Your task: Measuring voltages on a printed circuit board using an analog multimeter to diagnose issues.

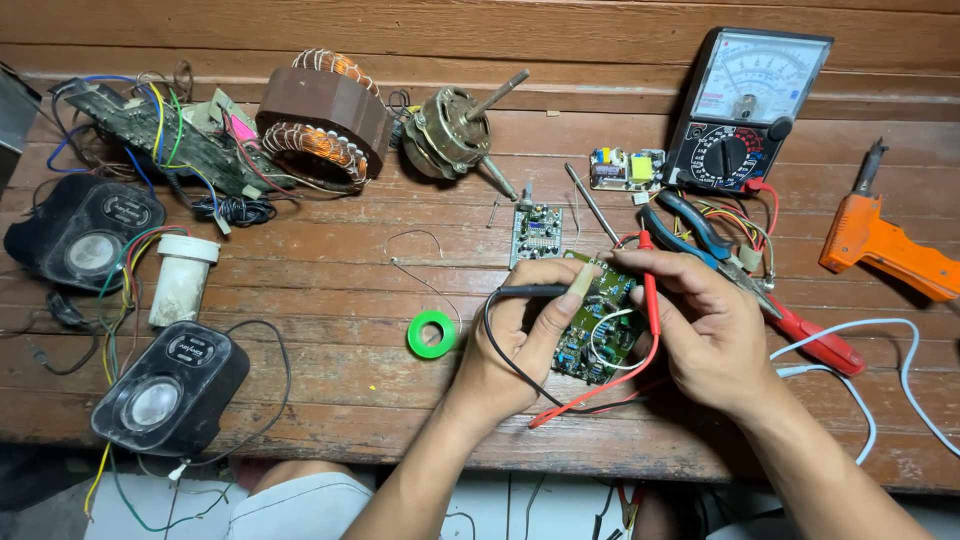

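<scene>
Probing was underway: left hand point(510, 345) gripped the black probe point(530, 291), right hand point(705, 325) pinched the red probe point(650, 285), both tips on the green circuit board point(598, 325) held between them; no reading could be judged.

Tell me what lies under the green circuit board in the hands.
Under the green circuit board show wooden table planks and a red lead; the hands and board cover the rest.
</scene>
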